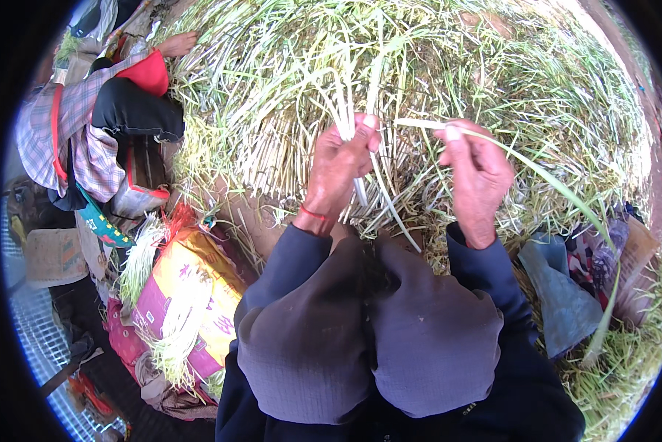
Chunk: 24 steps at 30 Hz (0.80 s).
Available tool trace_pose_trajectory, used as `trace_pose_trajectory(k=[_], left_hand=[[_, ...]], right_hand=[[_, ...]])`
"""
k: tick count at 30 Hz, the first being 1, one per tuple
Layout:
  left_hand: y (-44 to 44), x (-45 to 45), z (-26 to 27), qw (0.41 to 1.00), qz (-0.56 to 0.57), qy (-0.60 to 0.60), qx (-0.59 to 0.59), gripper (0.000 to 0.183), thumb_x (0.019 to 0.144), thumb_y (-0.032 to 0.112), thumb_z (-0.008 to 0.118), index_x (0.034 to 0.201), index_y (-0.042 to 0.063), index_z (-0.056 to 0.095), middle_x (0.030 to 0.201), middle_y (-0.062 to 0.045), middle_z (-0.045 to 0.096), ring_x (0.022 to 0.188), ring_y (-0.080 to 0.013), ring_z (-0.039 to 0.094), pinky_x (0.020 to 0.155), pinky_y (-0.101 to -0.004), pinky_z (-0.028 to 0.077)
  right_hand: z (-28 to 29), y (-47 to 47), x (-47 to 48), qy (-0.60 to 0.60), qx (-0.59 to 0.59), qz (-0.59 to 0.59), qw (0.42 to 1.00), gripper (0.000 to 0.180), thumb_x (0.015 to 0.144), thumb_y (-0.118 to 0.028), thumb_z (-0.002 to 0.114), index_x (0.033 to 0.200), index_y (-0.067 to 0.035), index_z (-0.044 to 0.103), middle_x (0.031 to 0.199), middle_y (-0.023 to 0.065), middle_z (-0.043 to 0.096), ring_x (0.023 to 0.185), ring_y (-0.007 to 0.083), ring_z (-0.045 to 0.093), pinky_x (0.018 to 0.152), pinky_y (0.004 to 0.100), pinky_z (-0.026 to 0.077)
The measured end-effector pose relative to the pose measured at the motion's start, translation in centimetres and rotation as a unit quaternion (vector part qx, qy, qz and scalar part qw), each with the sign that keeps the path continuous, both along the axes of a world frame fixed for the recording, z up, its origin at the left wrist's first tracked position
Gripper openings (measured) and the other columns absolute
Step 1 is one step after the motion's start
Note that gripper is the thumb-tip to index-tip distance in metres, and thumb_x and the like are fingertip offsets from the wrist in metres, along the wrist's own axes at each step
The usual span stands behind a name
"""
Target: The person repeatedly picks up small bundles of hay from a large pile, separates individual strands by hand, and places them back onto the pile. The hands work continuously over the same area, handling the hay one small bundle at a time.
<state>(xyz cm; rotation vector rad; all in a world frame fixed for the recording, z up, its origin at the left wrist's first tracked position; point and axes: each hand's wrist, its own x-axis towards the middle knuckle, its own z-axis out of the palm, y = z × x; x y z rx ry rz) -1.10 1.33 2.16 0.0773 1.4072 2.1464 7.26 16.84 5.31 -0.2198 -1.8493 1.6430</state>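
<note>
In front of my bent knees (309, 353), my left hand (335, 160) grips a few pale stalks (342, 113) of a chive-like or young garlic plant. Their leafy tops point away from me and their white ends hang below the fist. Between thumb and fingers, my right hand (479, 171) pinches one long green leaf (557, 179). Its pale end points toward my left hand, while the rest curves down to the right. Beneath both hands spreads a thick heap of the same plants (267, 157), with many pale stem ends facing me.
A co-worker in a checked shirt (82, 105) sits at the left, one hand (177, 44) at the heap's edge. Pale bundled stalks (182, 315) lie on a yellow and purple printed bag (218, 271) beside my left leg. Blue cloth or sheeting (565, 309) lies on my right.
</note>
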Motion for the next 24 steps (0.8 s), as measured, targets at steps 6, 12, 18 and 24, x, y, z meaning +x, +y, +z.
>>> trace_pose_trajectory(k=[6, 12, 18, 24], left_hand=[[-2.0, -1.9, -0.4, 0.998, 0.044, -0.035, 0.020, 0.021, 0.101, 0.028, 0.052, 0.099, 0.009, 0.058, 0.075, 0.005, 0.053, 0.049, 0.0010, 0.027, 0.043, -0.0162, 0.024], [-1.9, -2.7, -0.1, 0.996, 0.078, -0.031, 0.037, 0.020, 0.100, 0.028, 0.054, 0.099, 0.008, 0.059, 0.078, 0.001, 0.058, 0.049, 0.0007, 0.030, 0.044, -0.0173, 0.024], [-2.0, -2.7, 0.1, 0.995, 0.091, -0.009, 0.028, 0.023, 0.101, 0.029, 0.051, 0.102, 0.007, 0.058, 0.080, 0.002, 0.057, 0.050, -0.0004, 0.028, 0.045, -0.0175, 0.024], [-2.0, -2.9, 0.8, 0.993, 0.115, 0.003, 0.035, 0.032, 0.102, 0.032, 0.048, 0.108, 0.003, 0.059, 0.084, -0.003, 0.063, 0.050, -0.0018, 0.026, 0.044, -0.0183, 0.024]], right_hand=[[-1.8, 6.3, 1.4, -0.111, -0.124, -0.072, 0.984, 0.025, 0.097, -0.021, 0.058, 0.111, -0.001, 0.065, 0.097, 0.0131, 0.072, 0.058, 0.0056, 0.052, 0.056, 0.0189, 0.044], [-8.1, 4.0, 4.9, -0.369, -0.103, 0.176, 0.907, 0.043, 0.100, -0.036, 0.048, 0.119, 0.000, 0.061, 0.105, 0.0138, 0.070, 0.069, 0.0103, 0.059, 0.068, 0.0241, 0.049], [-7.8, -0.2, 8.2, -0.309, -0.002, 0.265, 0.913, 0.028, 0.096, -0.022, 0.060, 0.111, 0.001, 0.064, 0.093, 0.0117, 0.069, 0.078, 0.0162, 0.063, 0.070, 0.0282, 0.050], [-7.0, -0.9, 7.9, -0.276, 0.077, 0.303, 0.909, 0.016, 0.094, -0.015, 0.061, 0.101, -0.001, 0.063, 0.079, 0.0113, 0.065, 0.069, 0.0167, 0.062, 0.063, 0.0297, 0.049]])
